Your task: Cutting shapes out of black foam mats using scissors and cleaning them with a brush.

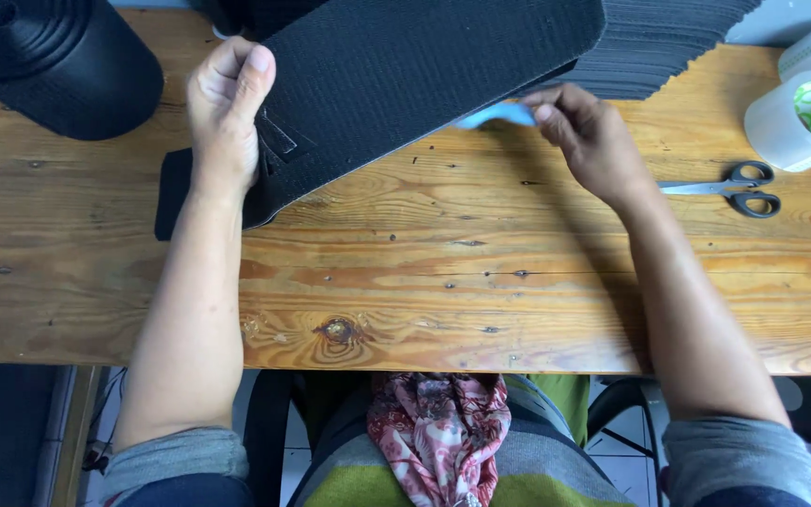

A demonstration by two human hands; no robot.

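Plainly, the black sheet (pixel 424 66) is pinched at its corner by the left hand (pixel 227 103) while a blue strip (pixel 497 115) is gripped in the right hand (pixel 589 136) — should either grip loosen, the sheet is judged likely to sag between them and skew.

Table: a wooden table (pixel 443 282) of knotty, amber planks runs across the view.
Scissors: black-handled scissors (pixel 729 188) lie flat at the right, blades pointing left.
Tape: two rolls of tape (pixel 804 99) with green-and-white cores stand touching in the far right corner.
Top left: a round black object (pixel 58 61) sits on the corner, partly cut off by the edge.
Below: a red patterned scarf (pixel 438 432) over a green-and-grey striped top.
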